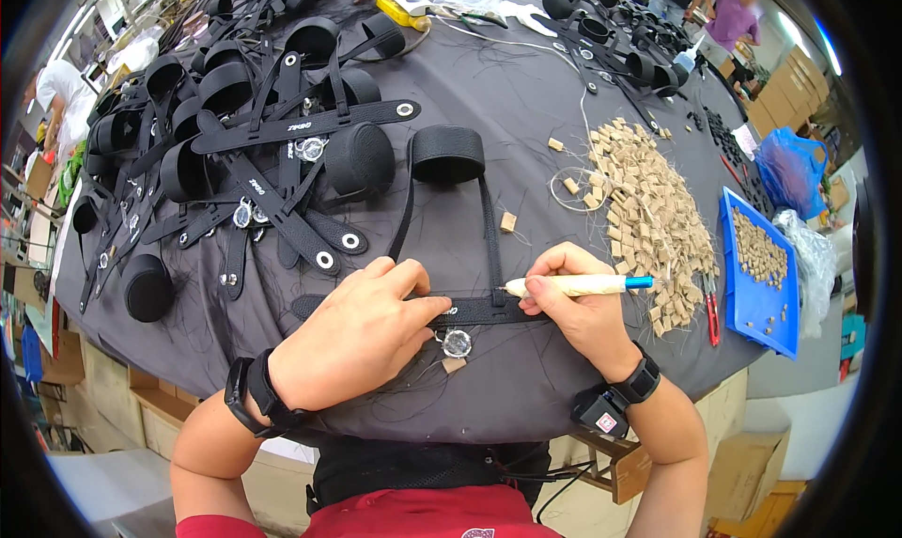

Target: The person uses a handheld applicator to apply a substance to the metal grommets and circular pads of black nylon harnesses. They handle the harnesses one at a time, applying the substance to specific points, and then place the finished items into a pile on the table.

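A black leather strap (476, 311) with pale lettering lies across the near side of the table. Thin side straps join it to a round black cuff (447, 156) standing farther away. My left hand (352, 324) lies over the strap's left part, fingers spread and pressing it down. In my right hand (580, 314) is a cream-white pen (587, 284) with a blue end, pinched between thumb and fingers. Its dark tip meets the strap where a side strap joins. A clear round piece (456, 343) and a small tan block (454, 365) lie just below the strap.
Black straps and cuffs (362, 157) are heaped at left. At right lies a pile of small tan blocks (648, 218), with red-handled scissors (712, 320) and a blue tray (763, 334) beside it. Loose threads litter the dark cloth (526, 397). A person (731, 16) stands far right.
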### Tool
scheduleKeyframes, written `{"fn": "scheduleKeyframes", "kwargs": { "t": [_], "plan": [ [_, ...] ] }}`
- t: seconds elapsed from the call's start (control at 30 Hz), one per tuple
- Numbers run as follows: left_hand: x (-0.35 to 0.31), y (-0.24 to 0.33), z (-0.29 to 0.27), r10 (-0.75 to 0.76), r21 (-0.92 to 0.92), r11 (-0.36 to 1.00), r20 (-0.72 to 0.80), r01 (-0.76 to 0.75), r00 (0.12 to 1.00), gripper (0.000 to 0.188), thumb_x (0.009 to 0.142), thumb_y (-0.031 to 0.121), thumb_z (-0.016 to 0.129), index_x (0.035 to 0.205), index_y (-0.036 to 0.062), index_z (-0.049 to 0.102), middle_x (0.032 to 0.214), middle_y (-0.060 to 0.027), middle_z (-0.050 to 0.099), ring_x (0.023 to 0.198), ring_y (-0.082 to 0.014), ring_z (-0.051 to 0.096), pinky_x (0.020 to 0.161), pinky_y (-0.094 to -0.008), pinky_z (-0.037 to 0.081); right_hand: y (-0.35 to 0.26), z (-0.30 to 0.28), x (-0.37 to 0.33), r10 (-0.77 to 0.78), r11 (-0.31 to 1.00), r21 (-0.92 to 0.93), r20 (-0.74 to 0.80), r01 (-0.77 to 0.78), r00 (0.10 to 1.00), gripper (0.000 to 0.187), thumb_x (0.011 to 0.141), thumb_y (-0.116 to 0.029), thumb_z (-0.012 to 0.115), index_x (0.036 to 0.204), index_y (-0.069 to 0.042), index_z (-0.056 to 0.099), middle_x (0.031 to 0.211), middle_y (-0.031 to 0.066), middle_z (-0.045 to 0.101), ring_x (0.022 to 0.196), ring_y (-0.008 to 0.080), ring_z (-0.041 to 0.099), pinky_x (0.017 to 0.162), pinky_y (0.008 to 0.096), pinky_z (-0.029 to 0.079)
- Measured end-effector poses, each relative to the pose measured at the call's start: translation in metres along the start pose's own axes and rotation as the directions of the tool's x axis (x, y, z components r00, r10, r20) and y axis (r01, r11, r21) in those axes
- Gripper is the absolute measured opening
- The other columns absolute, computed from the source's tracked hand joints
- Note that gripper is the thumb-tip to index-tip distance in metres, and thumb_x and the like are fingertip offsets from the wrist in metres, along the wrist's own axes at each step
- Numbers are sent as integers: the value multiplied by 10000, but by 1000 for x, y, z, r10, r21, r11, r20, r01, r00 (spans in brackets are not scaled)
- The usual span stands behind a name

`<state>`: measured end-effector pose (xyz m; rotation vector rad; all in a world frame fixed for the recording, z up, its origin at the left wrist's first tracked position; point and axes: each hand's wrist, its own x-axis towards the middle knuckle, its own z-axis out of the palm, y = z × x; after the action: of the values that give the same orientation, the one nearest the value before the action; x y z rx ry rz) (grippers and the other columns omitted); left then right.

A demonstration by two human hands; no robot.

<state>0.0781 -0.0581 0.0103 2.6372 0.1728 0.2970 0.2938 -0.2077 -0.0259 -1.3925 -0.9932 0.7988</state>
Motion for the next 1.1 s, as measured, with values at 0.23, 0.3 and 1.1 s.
{"fn": "scheduleKeyframes", "kwargs": {
  "t": [0.23,0.3,1.1],
  "plan": [
    [-1,-1,0,-9,3,1000,11,9,1000,322,767,62,726,1083,16,693,975,-92,568,888,-257,538,828,-341,466,-1,2,0,9,1000,-27,-8,-9,1000,134,907,-92,688,897,14,608,753,52,673,657,55,614,580,193,488],
    [-1,-1,1,-8,5,1000,4,8,1000,322,766,62,727,1083,17,693,970,-92,567,885,-256,538,825,-341,466,-1,2,1,5,999,-36,-6,-5,1000,133,904,-90,690,898,14,609,752,52,673,657,54,613,579,192,485],
    [-44,-30,-46,-276,-159,953,-119,256,954,165,806,-21,655,962,27,679,925,-81,588,774,-216,626,673,-302,498,-23,-18,-1,-158,942,250,-256,223,954,135,980,-129,537,912,-12,543,773,120,652,590,161,657,511,276,555]
  ]
}}
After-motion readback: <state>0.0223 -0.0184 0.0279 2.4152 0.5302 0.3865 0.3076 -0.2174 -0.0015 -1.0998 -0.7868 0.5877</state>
